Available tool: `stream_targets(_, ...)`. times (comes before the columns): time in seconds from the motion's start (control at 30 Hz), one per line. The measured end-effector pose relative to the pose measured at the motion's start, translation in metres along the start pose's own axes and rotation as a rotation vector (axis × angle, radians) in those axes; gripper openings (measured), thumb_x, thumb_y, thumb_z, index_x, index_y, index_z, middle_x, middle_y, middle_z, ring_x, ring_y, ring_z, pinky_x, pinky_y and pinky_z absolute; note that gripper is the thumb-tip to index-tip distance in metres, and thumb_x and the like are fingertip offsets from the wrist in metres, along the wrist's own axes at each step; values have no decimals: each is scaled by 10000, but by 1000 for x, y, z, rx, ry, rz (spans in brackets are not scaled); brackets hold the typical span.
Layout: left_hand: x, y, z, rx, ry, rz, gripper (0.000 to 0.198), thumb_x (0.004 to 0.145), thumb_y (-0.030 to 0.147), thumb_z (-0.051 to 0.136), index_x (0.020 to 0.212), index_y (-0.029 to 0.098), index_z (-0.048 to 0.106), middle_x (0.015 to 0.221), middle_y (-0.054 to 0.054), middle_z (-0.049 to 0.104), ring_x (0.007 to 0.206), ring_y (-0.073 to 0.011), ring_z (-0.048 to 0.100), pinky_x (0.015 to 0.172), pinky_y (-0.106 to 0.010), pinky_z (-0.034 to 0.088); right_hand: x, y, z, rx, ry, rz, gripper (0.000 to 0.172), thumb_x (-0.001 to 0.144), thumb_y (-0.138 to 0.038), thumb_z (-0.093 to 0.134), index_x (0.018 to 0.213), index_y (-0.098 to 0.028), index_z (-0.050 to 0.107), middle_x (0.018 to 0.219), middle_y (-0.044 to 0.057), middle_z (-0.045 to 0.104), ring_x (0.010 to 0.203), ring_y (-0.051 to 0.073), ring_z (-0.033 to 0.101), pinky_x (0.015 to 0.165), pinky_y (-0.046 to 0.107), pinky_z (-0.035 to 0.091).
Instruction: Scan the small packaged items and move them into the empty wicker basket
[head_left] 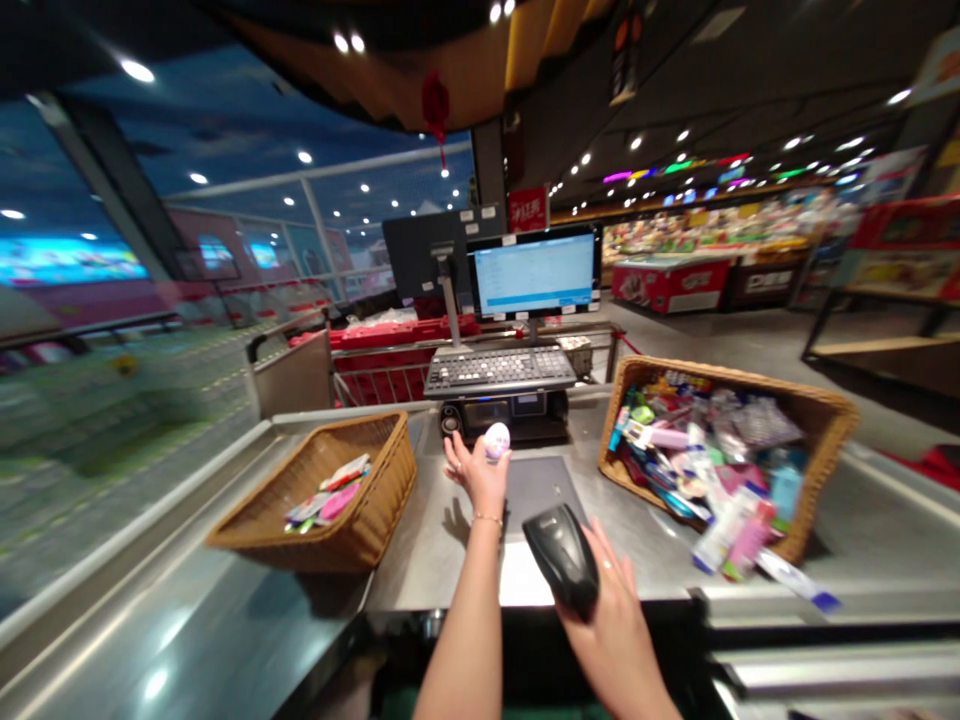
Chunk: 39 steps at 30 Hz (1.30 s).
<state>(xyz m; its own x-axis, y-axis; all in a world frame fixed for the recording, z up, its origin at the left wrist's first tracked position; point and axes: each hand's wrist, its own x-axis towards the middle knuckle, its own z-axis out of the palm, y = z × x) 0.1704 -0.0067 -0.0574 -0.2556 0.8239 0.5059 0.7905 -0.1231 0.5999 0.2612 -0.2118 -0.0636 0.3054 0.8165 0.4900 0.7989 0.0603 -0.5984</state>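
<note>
At a steel checkout counter (pixel 442 560), the left hand (pixel 476 475) holds a small white-and-pink egg-shaped item (pixel 496 441) closed between thumb and fingertips. The right hand (pixel 609 625) is wrapped firmly around a black handheld barcode scanner (pixel 561 556), just beside it. Of 2 wicker baskets, the left basket (pixel 300 540) holds a few packets (pixel 326 503); the right basket (pixel 735 382) is heaped with packaged toiletries (pixel 697 470). A keyboard (pixel 499 370) and monitor (pixel 534 272) stand far ahead.

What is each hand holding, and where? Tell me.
Left hand: small egg-shaped item, pinched at its base. Right hand: black barcode scanner, gripped around its lower end.
</note>
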Motion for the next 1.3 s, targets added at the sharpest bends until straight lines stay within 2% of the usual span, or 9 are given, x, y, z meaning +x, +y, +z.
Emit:
stream_targets(0.23,3,-3,-2,1,-3,-16,372,694,388,735,1034,246,687,1517,-134,330,1435,-359,202,1102,-651,207,6,-6,-1,27,-81,18,547,774,-137,463,1321,-160,468,1402,189,519,1398,383,340,1054,709,307)
stream_targets(0.4,3,-7,-1,-8,-6,-38,303,693,374,740,967,251,700,1516,-117,330,1432,-358,211,1108,-636,219,5,-8,0,21,-80,5,541,790,-152,462,1331,-158,454,1401,195,520,1396,378,346,1060,700,307)
stream_targets(0.63,3,-13,2,-16,3,-28,388,701,403,727,1055,252,681,1504,-133,342,1428,-359,217,1100,-626,238,4,-7,1,17,-70,-10,549,795,-133,440,1343,-157,430,1404,192,516,1388,373,364,1068,693,304)
stream_targets(0.83,6,-14,0,-14,8,-27,373,696,392,728,1040,254,689,1516,-125,333,1429,-353,219,1101,-614,247,3,-8,3,23,-49,-21,565,770,-107,449,1334,-119,427,1401,213,512,1379,369,382,1084,676,298)
stream_targets(1.1,10,-16,-3,-14,18,-34,385,688,392,739,1045,257,687,1525,-115,328,1437,-341,203,1121,-619,204,5,-16,0,40,-110,-17,550,767,-131,478,1316,-177,475,1393,167,535,1392,362,359,1088,679,286)
stream_targets(1.3,14,-15,-10,-5,38,-23,352,685,388,746,1008,258,692,1513,-117,339,1432,-349,210,1108,-632,226,6,-18,2,46,-106,-24,531,776,-148,469,1307,-152,485,1385,185,540,1380,370,377,1082,687,293)
